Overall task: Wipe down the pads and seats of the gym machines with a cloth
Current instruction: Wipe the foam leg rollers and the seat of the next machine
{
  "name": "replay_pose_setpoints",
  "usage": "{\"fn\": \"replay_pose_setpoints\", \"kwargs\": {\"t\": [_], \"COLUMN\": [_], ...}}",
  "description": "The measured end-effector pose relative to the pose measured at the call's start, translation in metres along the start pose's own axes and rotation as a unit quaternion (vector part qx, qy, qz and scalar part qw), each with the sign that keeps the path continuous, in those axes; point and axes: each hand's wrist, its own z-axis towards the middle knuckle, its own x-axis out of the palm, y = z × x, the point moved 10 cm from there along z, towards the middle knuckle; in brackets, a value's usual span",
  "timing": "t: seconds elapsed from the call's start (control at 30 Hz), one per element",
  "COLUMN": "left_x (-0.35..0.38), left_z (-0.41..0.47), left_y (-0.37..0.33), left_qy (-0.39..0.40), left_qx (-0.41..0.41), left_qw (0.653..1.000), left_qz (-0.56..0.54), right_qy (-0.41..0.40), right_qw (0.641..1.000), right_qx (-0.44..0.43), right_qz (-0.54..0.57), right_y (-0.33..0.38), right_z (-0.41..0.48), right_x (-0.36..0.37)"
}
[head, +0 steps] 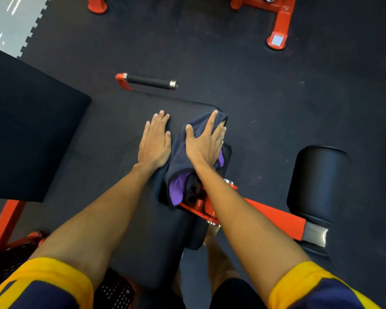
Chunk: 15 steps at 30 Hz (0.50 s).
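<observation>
Right hand (204, 141) has its fingers spread flat on the cloth (183, 157), near the seat pad's (120, 152) right edge. Left hand (154, 143) lies flat beside it, fingers together. I'd keep even pressure and sweep overlapping strokes over that edge.

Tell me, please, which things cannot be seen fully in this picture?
Head view:
Part of the seat pad: hidden under the cloth and right hand.
The large black pad at left: cut off by the picture's edge.
The orange frame at top: cut off by the edge.
</observation>
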Motion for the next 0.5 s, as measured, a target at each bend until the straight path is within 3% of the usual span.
{"fn": "replay_pose_setpoints", "kwargs": {"t": [0.1, 0.3, 0.5], "left_x": [-0.001, -0.003, 0.001], "left_z": [0.002, 0.004, 0.005], "left_y": [0.001, -0.001, 0.001], "left_qy": [-0.01, -0.013, -0.013], "left_qx": [-0.008, -0.008, -0.016], "left_qw": [1.0, 1.0, 1.0], "left_qz": [0.012, 0.017, 0.007], "right_qy": [-0.007, -0.03, -0.022], "right_qw": [0.999, 0.973, 0.982], "right_qx": [-0.011, 0.094, 0.075], "right_qz": [0.03, 0.211, 0.17], "right_y": [0.002, -0.028, -0.027], "right_z": [0.027, 0.04, 0.034], "right_x": [-0.009, -0.019, -0.018]}}
